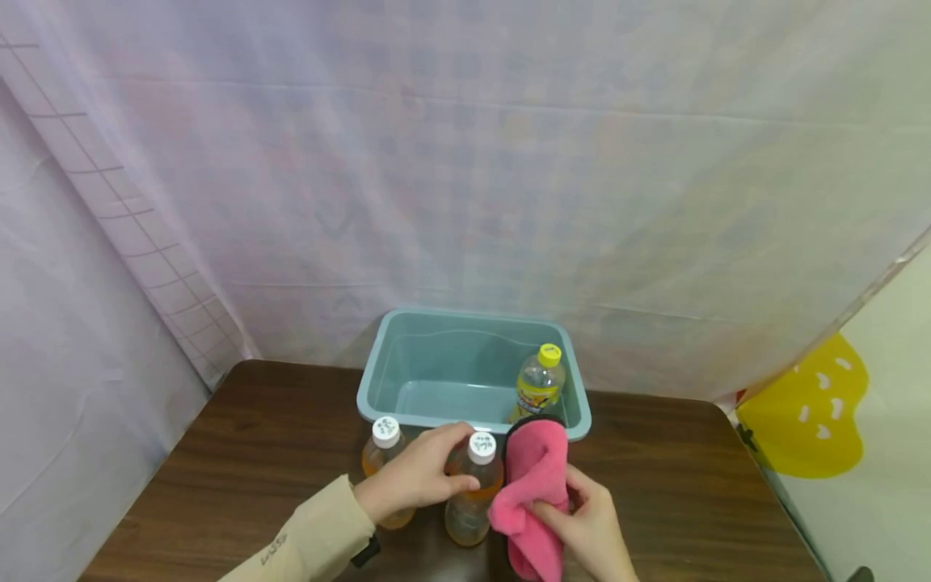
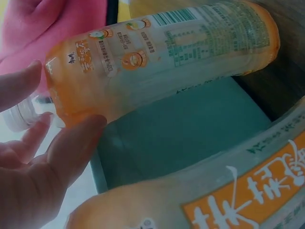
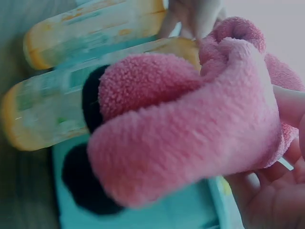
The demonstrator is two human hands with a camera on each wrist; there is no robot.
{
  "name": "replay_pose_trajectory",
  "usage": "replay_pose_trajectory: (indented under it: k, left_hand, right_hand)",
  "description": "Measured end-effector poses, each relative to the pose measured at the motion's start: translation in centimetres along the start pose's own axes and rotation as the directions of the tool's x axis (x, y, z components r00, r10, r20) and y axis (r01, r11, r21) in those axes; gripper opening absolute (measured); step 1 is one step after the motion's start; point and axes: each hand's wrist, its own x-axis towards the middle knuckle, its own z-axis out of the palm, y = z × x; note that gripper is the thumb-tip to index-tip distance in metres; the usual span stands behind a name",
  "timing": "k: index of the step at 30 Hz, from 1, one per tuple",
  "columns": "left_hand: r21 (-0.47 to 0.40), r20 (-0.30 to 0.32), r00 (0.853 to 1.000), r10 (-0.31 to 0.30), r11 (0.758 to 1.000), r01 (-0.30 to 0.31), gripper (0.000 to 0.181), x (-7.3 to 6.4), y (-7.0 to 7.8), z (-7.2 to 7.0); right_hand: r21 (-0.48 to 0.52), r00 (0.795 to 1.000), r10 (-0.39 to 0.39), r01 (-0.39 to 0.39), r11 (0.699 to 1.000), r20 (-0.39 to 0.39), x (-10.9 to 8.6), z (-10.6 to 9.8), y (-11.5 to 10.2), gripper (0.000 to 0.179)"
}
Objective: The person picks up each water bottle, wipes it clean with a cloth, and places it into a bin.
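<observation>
A clear plastic bottle [image 1: 468, 517] with an orange-tinted wrap and white cap stands on the table, in front of the bin. My left hand [image 1: 418, 478] holds it at the shoulder, thumb on the near side and fingers behind, as the left wrist view shows at the bottle's neck end. In my right hand [image 1: 592, 524] is a fluffy pink cloth [image 3: 190, 124] with black edging, folded and pinched between thumb and fingers. The cloth hangs just right of that bottle. Partly behind my left hand stands a second white-capped bottle [image 1: 385, 434].
A blue-green plastic bin [image 1: 465, 396] sits at the table's back edge, against a pale curtain [image 1: 465, 202]. Inside it on the right stands a yellow-capped bottle [image 1: 540, 380]. Brown wood tabletop [image 1: 669, 485] stretches to both sides. A yellow chair back [image 1: 815, 412] is at the right.
</observation>
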Motion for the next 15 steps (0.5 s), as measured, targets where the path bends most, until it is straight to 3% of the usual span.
replay_pose_trajectory:
  k: [5, 7, 15]
  left_hand:
    - [-0.027, -0.007, 1.000, 0.022, 0.999, -0.022, 0.040, -0.1, 0.0, 0.0]
    - [-0.044, -0.002, 1.000, 0.026, 0.999, -0.026, 0.040, -0.2, 0.0, 0.0]
    - [-0.056, 0.001, 1.000, 0.022, 0.998, -0.022, 0.041, -0.1, -0.3, 0.1]
  right_hand:
    - [-0.055, 0.987, -0.135, 0.140, 0.989, 0.089, 1.2, 0.6, -0.7, 0.032]
    - [-0.083, 0.982, -0.155, 0.164, 0.983, 0.105, 1.6, 0.9, -0.7, 0.034]
    - [-0.108, 0.968, -0.137, 0.162, 0.981, 0.209, 2.9, 1.0, -1.1, 0.038]
